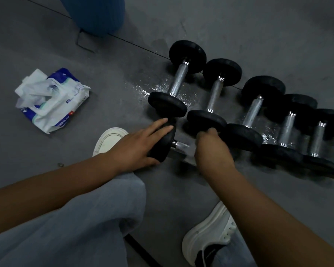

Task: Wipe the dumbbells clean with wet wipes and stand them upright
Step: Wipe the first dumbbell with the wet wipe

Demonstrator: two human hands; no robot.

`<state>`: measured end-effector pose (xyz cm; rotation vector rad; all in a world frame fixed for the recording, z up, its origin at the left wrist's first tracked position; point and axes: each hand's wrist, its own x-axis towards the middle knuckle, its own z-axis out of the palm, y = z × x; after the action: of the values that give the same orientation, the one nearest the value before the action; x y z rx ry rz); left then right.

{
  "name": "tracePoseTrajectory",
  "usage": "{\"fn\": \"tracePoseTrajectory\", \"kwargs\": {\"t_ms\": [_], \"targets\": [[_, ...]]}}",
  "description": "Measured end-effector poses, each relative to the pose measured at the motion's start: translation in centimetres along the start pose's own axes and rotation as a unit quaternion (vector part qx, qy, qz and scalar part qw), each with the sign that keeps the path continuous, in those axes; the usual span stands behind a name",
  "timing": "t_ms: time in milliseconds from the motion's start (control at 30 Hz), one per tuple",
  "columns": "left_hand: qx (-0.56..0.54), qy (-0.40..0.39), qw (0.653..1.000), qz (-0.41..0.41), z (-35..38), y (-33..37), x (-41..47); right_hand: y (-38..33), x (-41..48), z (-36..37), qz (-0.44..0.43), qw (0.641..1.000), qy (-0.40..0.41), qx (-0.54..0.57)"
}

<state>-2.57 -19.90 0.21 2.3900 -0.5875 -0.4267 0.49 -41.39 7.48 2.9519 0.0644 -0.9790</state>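
My left hand (141,143) flat on one end of the dumbbell (162,145), my right hand (212,149) curled round its other side, row of dumbbells (214,93) behind, wipes pack (52,101) at left

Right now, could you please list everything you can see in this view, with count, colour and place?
row of dumbbells: five in full, a sixth cut off at the right edge; black heads, silver handles; diagonal line on the floor, right.
held dumbbell: one, black and silver, in front of the row.
wet wipes pack: one, white and blue, wipes sticking out; floor, left.
ribbed object: one, blue, top edge.
floor: grey, wet around the row.
shoes: two, white, centre and bottom.
left hand: rests on the held dumbbell's head.
right hand: curled round its other end.
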Motion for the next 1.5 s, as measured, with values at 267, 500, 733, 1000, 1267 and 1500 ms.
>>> {"fn": "tracePoseTrajectory", "kwargs": {"t_ms": [267,500,733,1000,1267,1500], "targets": [[-0.012,0.003,1.0,0.0,0.0,-0.1,0.0,0.2,1.1,-0.2,-0.044,0.997,0.029,-0.049],[-0.013,0.003,1.0,0.001,-0.1,-0.1,0.2,-1.5,0.6,0.7,-0.086,0.983,0.008,0.162],[-0.025,-0.001,1.0,-0.007,-0.1,-0.2,0.2,-3.0,-0.1,2.3,-0.046,0.964,0.037,0.26],[-0.028,-0.003,1.0,-0.011,-0.2,0.0,0.1,-0.8,-0.4,1.5,-0.048,0.995,0.04,0.072],[-0.033,-0.002,0.999,-0.005,-0.2,-0.1,0.0,-0.1,0.4,-1.4,-0.048,0.979,-0.035,-0.197],[-0.034,0.0,0.999,-0.008,-0.1,-0.1,0.0,-1.4,-1.3,0.1,-0.077,0.989,-0.007,-0.129]]}}
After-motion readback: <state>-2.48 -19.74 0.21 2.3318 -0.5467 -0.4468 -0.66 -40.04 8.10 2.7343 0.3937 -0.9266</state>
